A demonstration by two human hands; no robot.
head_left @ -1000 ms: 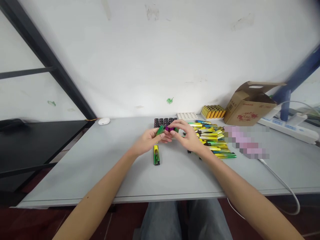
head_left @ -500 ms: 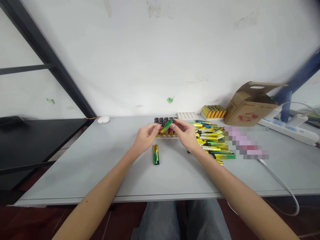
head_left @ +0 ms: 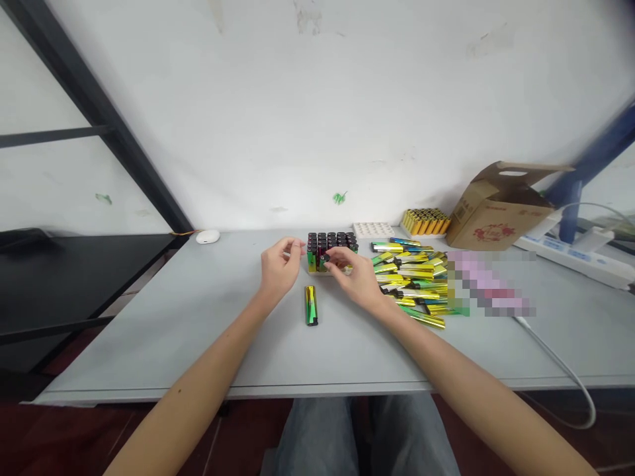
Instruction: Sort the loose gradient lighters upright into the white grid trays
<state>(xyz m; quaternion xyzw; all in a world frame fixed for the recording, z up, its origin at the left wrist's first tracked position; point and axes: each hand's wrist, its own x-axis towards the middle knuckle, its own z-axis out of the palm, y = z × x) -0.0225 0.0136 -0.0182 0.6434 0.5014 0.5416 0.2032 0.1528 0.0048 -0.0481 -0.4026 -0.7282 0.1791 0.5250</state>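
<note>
My right hand (head_left: 354, 274) pinches a green-yellow lighter (head_left: 323, 262) by its black top, upright at the front row of a white holed tray (head_left: 317, 273). Several shiny lighters (head_left: 342, 238) with black tops stand in that tray. My left hand (head_left: 281, 266) hovers just left of the tray, thumb and fingers pressed together, with nothing visible in them. One loose lighter (head_left: 311, 305) lies on the table in front of the tray, its black end toward me. To the right of my right hand is a heap of gold, green and blue lighters (head_left: 414, 274).
An unfilled white tray (head_left: 373, 230) and a tray of gold lighters (head_left: 425, 221) stand by the wall. A cardboard box (head_left: 499, 211) and a power strip (head_left: 570, 254) are at the right. A blurred pink item (head_left: 483, 281) and a white case (head_left: 207, 237) lie on the table (head_left: 178, 344).
The lighter that was tilted between both hands is now upright at the tray in my right hand alone. My left hand has moved a little left, off it.
</note>
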